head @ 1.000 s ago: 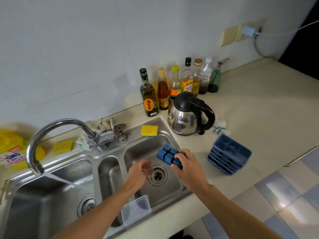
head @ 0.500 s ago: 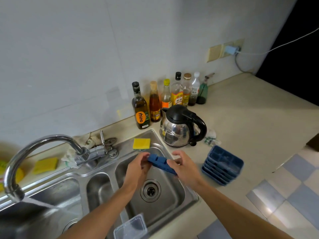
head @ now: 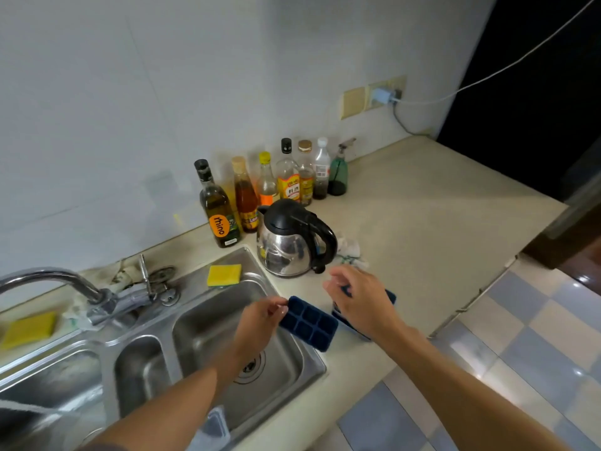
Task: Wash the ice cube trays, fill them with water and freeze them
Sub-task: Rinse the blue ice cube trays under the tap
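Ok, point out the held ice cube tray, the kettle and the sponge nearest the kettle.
ice cube tray (head: 309,323), head view, compartment grid.
kettle (head: 287,255), head view, steel body.
sponge (head: 224,275), head view, yellow top face.

A single wide-angle view, worn on the person's head, looks forward and down across the tabletop (head: 439,222) toward the white wall (head: 130,92). Both forearms enter from the bottom edge, so the left hand (head: 260,320) and right hand (head: 361,301) sit close, mid-frame. The sink (head: 208,327) fills the lower left, the checkered floor (head: 533,362) the lower right.
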{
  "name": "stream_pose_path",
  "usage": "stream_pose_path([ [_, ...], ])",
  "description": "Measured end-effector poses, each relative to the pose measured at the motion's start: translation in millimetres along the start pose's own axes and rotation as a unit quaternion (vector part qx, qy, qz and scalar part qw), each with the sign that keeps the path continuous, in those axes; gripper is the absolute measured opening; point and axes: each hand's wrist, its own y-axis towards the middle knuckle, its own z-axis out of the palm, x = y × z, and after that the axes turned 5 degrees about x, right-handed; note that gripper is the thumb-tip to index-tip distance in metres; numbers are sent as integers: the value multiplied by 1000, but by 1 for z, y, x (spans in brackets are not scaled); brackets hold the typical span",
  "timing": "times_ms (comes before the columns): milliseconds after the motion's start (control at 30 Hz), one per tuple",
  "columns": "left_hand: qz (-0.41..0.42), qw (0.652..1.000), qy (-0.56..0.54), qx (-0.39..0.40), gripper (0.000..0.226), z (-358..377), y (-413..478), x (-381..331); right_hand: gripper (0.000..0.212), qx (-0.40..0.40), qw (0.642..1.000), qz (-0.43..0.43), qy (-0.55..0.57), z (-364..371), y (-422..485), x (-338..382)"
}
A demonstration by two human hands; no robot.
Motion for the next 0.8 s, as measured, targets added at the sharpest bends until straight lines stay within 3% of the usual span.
stream_pose_path([
  [100,-31,997,54,42,16,32,1,1,39,-1,996,-18,-88,-17,-6,-22],
  [200,-56,991,103,64,21,57,-2,-1,57,58,984,-5,-166,-26,-13,-43],
  [367,-102,983,126,85,22,82,-1,-11,74,112,977,22,-178,-31,-25,-70],
  [633,-214,975,46,46,30,110,8,-19,67,132,980,27,-149,-38,-30,-89],
  [800,-224,974,32,1,27,101,-13,-22,56,97,989,-16,-109,-34,-30,-87],
])
